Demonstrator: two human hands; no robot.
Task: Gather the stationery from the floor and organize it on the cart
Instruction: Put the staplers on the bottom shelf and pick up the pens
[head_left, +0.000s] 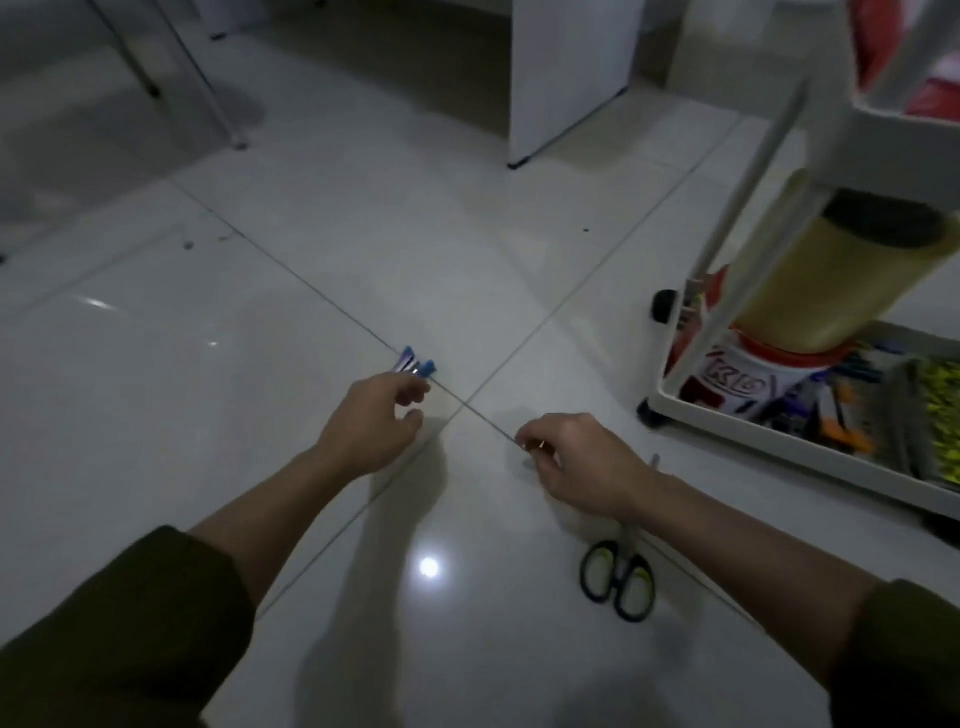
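On the glossy white tiled floor (311, 249), near the tile joint, blue-capped pens (415, 365) stick out of the left hand (371, 423), fingers curled around them. Right hand (576, 462) pinched narrow at floor level; something small glints at its fingertips, too blurred to name. Black-and-yellow-handled scissors (618, 577) lie under the right wrist, untouched. White wheeled plastic cart (779, 431) stands to the right, bottom tray already crowded. Risk: thin pens slipping from the loose bunch during the lift; dim light hiding small leftovers.
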